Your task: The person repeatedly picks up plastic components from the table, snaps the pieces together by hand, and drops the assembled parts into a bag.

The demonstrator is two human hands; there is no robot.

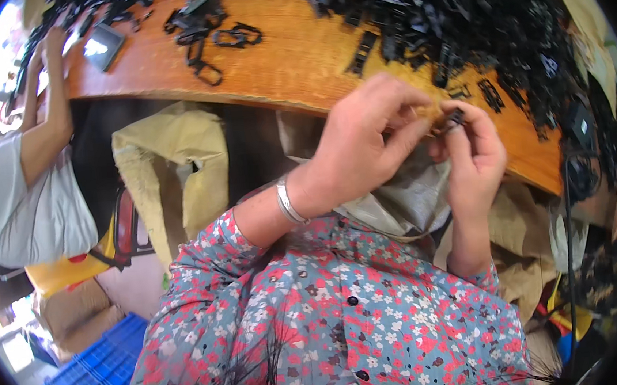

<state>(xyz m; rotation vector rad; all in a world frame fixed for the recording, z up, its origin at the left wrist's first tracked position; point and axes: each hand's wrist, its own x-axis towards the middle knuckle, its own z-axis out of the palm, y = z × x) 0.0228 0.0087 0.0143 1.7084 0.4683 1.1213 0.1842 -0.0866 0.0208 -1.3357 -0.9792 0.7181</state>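
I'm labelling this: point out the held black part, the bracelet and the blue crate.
Held black part [455, 116], head view: its visible middle.
Bracelet [286, 202], head view: outer band.
Blue crate [93, 376], head view: ribbed surface.

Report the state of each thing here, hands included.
left hand: raised, partly blurred
right hand: pinching black part
black part: held, partly hidden
pile: loose, heaped
table: partly covered
shirt: buttoned
bracelet: worn
tan sack: draped, creased
dark slab: lying on table

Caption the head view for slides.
Right hand pinches a small black part, left hand beside it, at a wooden table heaped with black pieces.
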